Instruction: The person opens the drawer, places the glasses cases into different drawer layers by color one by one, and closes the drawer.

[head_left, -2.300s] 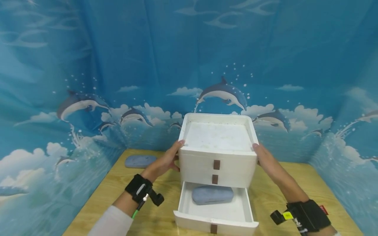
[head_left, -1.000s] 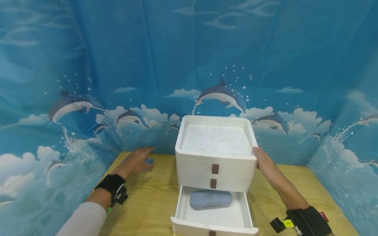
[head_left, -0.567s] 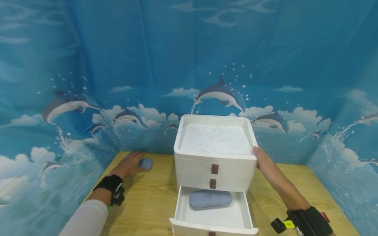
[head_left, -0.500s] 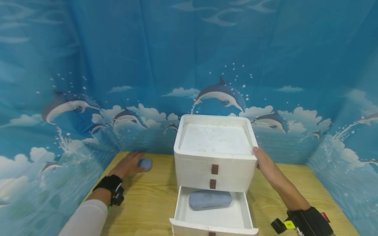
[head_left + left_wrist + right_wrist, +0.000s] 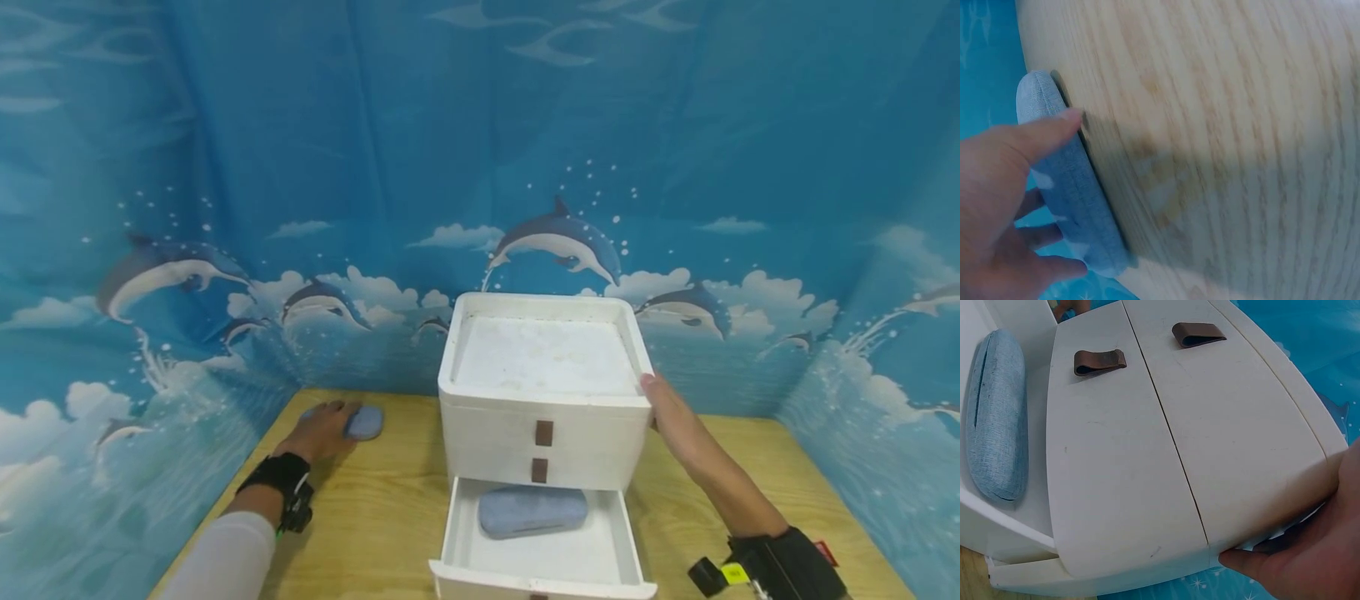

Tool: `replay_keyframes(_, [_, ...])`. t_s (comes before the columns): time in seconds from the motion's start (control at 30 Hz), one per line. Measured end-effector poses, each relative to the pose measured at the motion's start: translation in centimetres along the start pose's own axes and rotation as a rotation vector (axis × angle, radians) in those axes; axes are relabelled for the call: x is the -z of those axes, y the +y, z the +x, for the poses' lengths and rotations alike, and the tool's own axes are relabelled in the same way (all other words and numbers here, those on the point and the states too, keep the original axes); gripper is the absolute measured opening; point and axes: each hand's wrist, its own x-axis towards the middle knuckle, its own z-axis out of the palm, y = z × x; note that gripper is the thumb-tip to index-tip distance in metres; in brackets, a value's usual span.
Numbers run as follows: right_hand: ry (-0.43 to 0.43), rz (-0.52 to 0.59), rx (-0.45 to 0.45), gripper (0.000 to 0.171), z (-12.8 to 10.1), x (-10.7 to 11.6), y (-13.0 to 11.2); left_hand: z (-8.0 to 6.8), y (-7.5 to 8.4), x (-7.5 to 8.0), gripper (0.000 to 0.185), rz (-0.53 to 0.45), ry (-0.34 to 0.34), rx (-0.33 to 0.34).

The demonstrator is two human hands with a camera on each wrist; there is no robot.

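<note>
At the back left of the table, my left hand point(image 5: 318, 431) grips a blue-grey glasses case point(image 5: 365, 422). The left wrist view shows the thumb across the near side of this fabric case point(image 5: 1075, 187) and the other fingers at its far side. My right hand point(image 5: 671, 412) holds the right side of a white drawer cabinet point(image 5: 495, 433), thumb at the top front corner. Its fingers reach along the side wall in the right wrist view. The bottom drawer point(image 5: 547, 558) is pulled out, with a second blue-grey glasses case point(image 5: 532, 511) lying inside.
Two upper drawers are closed, with brown pull tabs point(image 5: 543, 432) on their fronts. A shallow tray top point(image 5: 543, 354) crowns the cabinet. All stands on a wooden table point(image 5: 382, 517), backed by a blue dolphin-print curtain point(image 5: 420, 167).
My left hand has left the cabinet's left side and moved to the glasses case at the back left, now gripping it. My right hand has stayed on the cabinet's right side.
</note>
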Motion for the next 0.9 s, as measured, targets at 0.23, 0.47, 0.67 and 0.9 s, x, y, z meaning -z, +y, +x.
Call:
replay_keyframes(0.23, [-0.011,-0.003,-0.013,0.075,0.0,-0.1,-0.1,-0.3,-0.4,-0.4,0.068,-0.042,-0.035,0.031])
replay_keyframes(0.47, [0.004,-0.010,-0.015,0.075,0.0,-0.2,-0.1,-0.6,-0.1,-1.0,0.072,-0.079,-0.102,0.074])
replay_keyframes(0.67, [0.011,-0.003,-0.013,0.076,-0.2,-0.1,-0.1,-1.2,1.2,-1.1,0.072,-0.036,-0.049,0.029])
replay_keyframes(0.9, [0.005,0.007,-0.014,0.076,-0.2,-0.2,0.0,-2.3,3.4,-0.7,0.072,0.004,0.007,-0.054])
